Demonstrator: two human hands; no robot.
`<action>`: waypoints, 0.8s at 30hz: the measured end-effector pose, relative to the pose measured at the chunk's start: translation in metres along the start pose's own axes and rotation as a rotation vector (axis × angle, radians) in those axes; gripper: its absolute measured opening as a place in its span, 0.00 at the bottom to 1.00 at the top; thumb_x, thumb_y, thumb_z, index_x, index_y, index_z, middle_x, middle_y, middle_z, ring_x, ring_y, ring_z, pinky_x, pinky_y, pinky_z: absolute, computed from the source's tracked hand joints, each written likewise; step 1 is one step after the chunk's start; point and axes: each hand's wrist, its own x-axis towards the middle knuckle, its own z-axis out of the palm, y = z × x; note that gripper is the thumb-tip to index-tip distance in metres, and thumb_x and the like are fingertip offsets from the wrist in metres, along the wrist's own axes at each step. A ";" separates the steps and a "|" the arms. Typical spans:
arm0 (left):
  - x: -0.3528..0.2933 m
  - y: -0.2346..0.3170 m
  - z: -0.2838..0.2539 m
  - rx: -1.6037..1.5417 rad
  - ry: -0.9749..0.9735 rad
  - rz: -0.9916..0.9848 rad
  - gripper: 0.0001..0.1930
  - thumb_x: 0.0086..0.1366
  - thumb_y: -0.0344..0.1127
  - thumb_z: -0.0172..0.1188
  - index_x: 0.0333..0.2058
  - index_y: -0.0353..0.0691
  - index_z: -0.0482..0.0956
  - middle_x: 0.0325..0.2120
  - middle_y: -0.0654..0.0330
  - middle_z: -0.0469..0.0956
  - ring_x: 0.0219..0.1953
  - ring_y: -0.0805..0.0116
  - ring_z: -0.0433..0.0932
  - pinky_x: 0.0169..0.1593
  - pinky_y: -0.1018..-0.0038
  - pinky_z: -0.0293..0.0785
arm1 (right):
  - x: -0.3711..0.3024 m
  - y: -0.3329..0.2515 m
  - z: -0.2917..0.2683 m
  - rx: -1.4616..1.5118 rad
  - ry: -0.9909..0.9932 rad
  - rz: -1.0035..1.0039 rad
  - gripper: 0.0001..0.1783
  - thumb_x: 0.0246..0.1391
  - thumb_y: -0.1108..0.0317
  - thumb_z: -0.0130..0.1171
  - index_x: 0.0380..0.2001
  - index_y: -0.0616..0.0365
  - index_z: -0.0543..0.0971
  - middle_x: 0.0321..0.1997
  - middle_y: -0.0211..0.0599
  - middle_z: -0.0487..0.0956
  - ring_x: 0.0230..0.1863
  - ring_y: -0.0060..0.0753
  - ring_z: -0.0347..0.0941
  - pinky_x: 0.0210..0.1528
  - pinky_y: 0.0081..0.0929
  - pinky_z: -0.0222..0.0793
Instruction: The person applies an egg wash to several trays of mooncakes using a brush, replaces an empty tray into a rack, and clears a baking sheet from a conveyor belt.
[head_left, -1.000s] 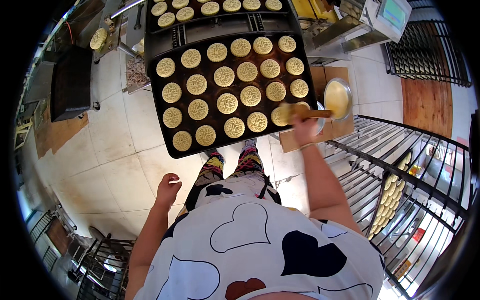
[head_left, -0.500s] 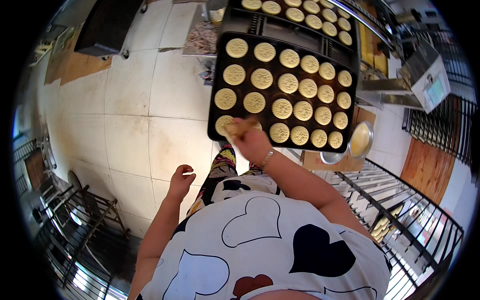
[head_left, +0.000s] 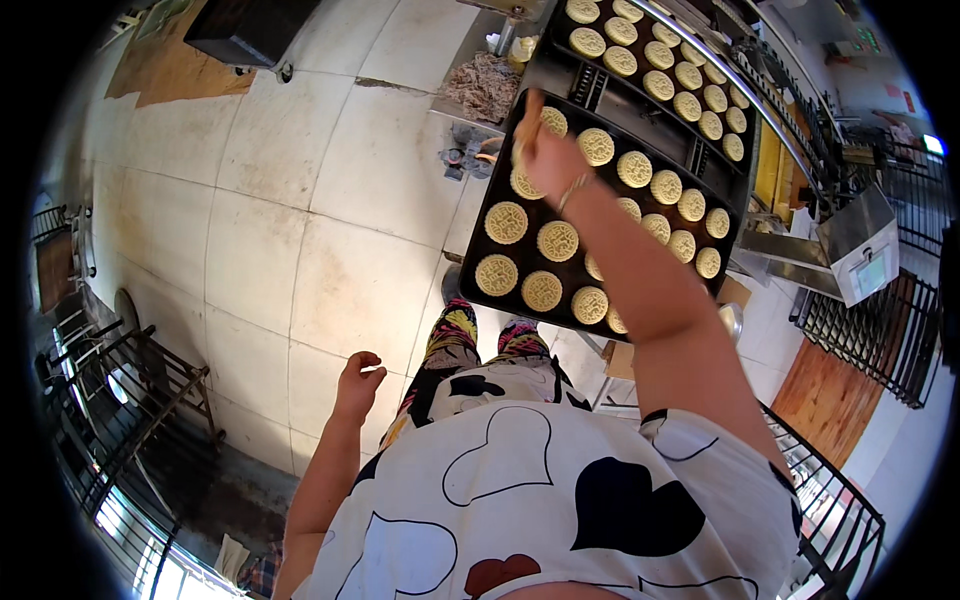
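Note:
My right hand (head_left: pixel 558 165) is closed on a pastry brush (head_left: pixel 532 118) with a wooden handle; motion blurs it. It is over the far left corner of a black baking tray (head_left: pixel 485 262), by the left column of round cakes. Pale, stamped cakes with scalloped edges, such as one cake (head_left: pixel 557 241), stand in rows on the tray. My right forearm hides several on the right side. My left hand (head_left: pixel 360 388) hangs over the floor at my left side, fingers loosely curled and apart, with nothing in it.
A second tray of cakes (head_left: pixel 658 85) lies beyond, past a dark metal rack section. A metal bowl (head_left: pixel 733 320) shows partly behind my right arm. At right stand a machine with a screen (head_left: pixel 865 265) and black railings. A dark cart (head_left: pixel 245 35) stands far left on the tiles.
My right hand with the pastry brush has moved from the tray's near left corner to its far left corner. The view has turned, shifting the tray right. My left hand stays low, nearly unchanged.

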 end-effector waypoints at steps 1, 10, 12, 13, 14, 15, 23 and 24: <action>0.003 0.003 0.001 0.002 -0.008 0.006 0.15 0.55 0.29 0.60 0.42 0.38 0.71 0.39 0.60 0.75 0.38 0.70 0.75 0.41 0.75 0.71 | 0.029 0.022 -0.008 -0.149 0.154 -0.093 0.13 0.48 0.63 0.54 0.36 0.57 0.73 0.25 0.50 0.77 0.28 0.54 0.74 0.31 0.46 0.70; 0.032 -0.047 0.019 0.156 -0.017 0.101 0.20 0.52 0.37 0.64 0.44 0.38 0.73 0.38 0.56 0.77 0.43 0.64 0.75 0.47 0.72 0.71 | -0.098 -0.014 0.028 0.151 -0.134 -0.062 0.20 0.56 0.56 0.45 0.50 0.53 0.67 0.30 0.49 0.78 0.30 0.55 0.75 0.33 0.46 0.70; 0.024 -0.012 0.022 0.185 -0.053 0.117 0.19 0.52 0.38 0.65 0.41 0.37 0.74 0.38 0.57 0.77 0.37 0.67 0.78 0.43 0.73 0.73 | -0.155 -0.008 0.051 0.114 -0.381 0.054 0.22 0.51 0.52 0.52 0.46 0.53 0.71 0.28 0.49 0.78 0.33 0.52 0.75 0.36 0.45 0.71; 0.021 -0.005 0.021 0.187 -0.038 0.132 0.18 0.53 0.38 0.64 0.41 0.37 0.73 0.37 0.57 0.77 0.34 0.68 0.78 0.41 0.72 0.74 | -0.172 -0.013 0.048 0.019 -0.575 0.139 0.18 0.48 0.53 0.57 0.38 0.52 0.78 0.29 0.48 0.79 0.36 0.50 0.76 0.38 0.44 0.71; 0.016 0.010 0.021 0.195 -0.034 0.131 0.19 0.54 0.38 0.63 0.42 0.37 0.73 0.38 0.57 0.77 0.36 0.67 0.78 0.42 0.72 0.73 | -0.172 0.004 0.052 0.103 -0.518 0.097 0.18 0.48 0.52 0.56 0.36 0.53 0.78 0.29 0.47 0.79 0.38 0.48 0.76 0.40 0.42 0.71; 0.012 0.021 0.021 0.198 -0.035 0.137 0.19 0.54 0.38 0.63 0.43 0.38 0.72 0.39 0.57 0.76 0.37 0.66 0.78 0.42 0.72 0.73 | -0.161 0.006 0.032 0.435 -0.265 0.133 0.19 0.49 0.51 0.55 0.37 0.54 0.78 0.30 0.49 0.79 0.38 0.49 0.76 0.40 0.41 0.71; 0.013 0.064 0.064 0.261 -0.126 0.235 0.17 0.56 0.38 0.61 0.43 0.40 0.72 0.40 0.59 0.75 0.38 0.68 0.76 0.41 0.73 0.72 | -0.106 0.108 -0.030 0.066 0.109 0.365 0.17 0.49 0.57 0.56 0.27 0.64 0.77 0.22 0.55 0.76 0.29 0.55 0.74 0.29 0.45 0.69; 0.013 0.068 0.070 0.277 -0.136 0.250 0.17 0.56 0.39 0.61 0.43 0.40 0.72 0.40 0.59 0.75 0.38 0.68 0.76 0.41 0.72 0.72 | -0.128 0.099 -0.019 0.039 -0.083 0.401 0.17 0.48 0.57 0.57 0.31 0.63 0.78 0.23 0.54 0.76 0.30 0.55 0.74 0.30 0.44 0.70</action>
